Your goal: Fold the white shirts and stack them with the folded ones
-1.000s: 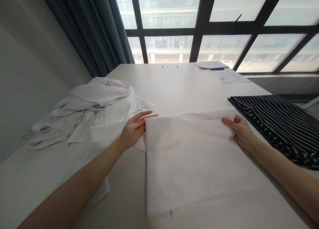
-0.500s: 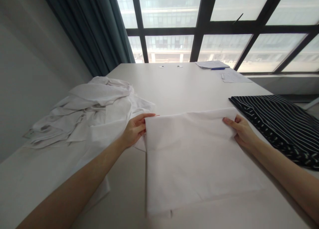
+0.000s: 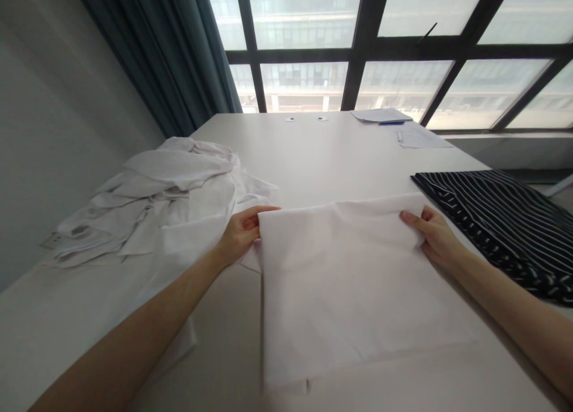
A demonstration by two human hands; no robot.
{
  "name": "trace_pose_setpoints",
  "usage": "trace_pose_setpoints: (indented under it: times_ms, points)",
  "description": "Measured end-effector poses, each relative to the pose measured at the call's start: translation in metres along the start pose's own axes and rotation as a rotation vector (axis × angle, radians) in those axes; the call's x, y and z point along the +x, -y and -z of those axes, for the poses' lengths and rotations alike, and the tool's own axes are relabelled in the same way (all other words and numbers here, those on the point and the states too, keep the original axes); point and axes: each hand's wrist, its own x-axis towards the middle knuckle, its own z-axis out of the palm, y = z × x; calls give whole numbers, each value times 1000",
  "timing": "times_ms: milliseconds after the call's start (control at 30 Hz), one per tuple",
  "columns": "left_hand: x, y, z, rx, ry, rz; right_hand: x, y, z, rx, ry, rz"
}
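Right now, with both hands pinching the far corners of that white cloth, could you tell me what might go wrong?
1. The left hand grips the white cloth right beside the crumpled pile, so it might catch loose fabric.
2. The right hand sits close to the striped cloth and could drag it.
3. Uneven grip might skew the fold.

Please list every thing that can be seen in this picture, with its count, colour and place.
folded white cloth: 1, white, flat on the table in front, both far corners gripped
pile of white garments: 1, white, crumpled, left on the table
striped cloth: 1, black with white stripes, right edge
paper sheets: about 2, white, far right
pen: 1, blue, on the far sheet
table: 1, white
curtain: 1, dark teal, far left
window: dark frame, behind the table
left hand: 1, grips far left corner
right hand: 1, grips far right corner
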Motion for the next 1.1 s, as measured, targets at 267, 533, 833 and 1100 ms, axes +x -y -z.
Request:
trace_pose_setpoints:
  times_ms: [267, 533, 833, 1100]
  points:
    - [2, -2, -1, 109, -49, 3, 1, -2, 1, -23, 0, 3]
    - [3, 1, -1, 137, -137, 38, 0, 1, -1, -47, 2, 41]
    - [5, 2, -2, -20, -148, 82, 1, 2, -3, -29, -20, 17]
    - [4, -3, -1, -230, -20, 110, 0, -1, -1, -23, 1, 20]
